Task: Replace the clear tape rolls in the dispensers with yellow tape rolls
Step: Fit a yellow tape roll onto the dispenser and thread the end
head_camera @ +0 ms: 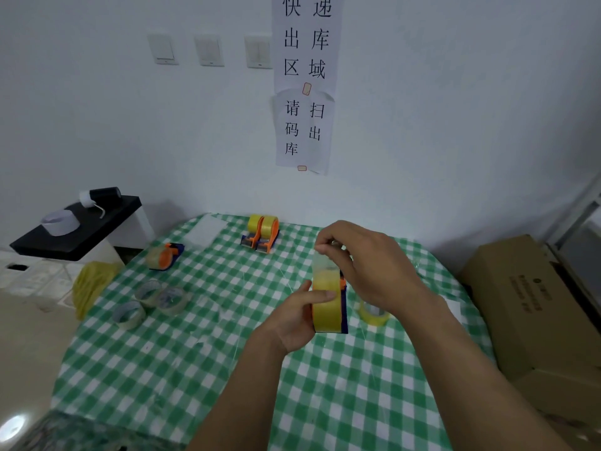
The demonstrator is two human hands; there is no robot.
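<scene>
Over the right of the green-checked tablecloth (201, 359), the left hand (292, 320) clasps a blue-and-orange plastic dispenser (343, 309) carrying a yellow tape roll (325, 305). The right hand (367, 265) pinches the loose tape end (321, 263); best drawn taut and straight.

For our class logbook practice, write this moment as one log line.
left hand: grips yellow-roll dispenser | right hand: pinches its tape end above the roll | loose: three clear rolls, one yellow roll

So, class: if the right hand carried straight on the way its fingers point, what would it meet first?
Probably the far pair of orange plastic dispensers loaded with yellow tape rolls, though depth is unclear.
</scene>
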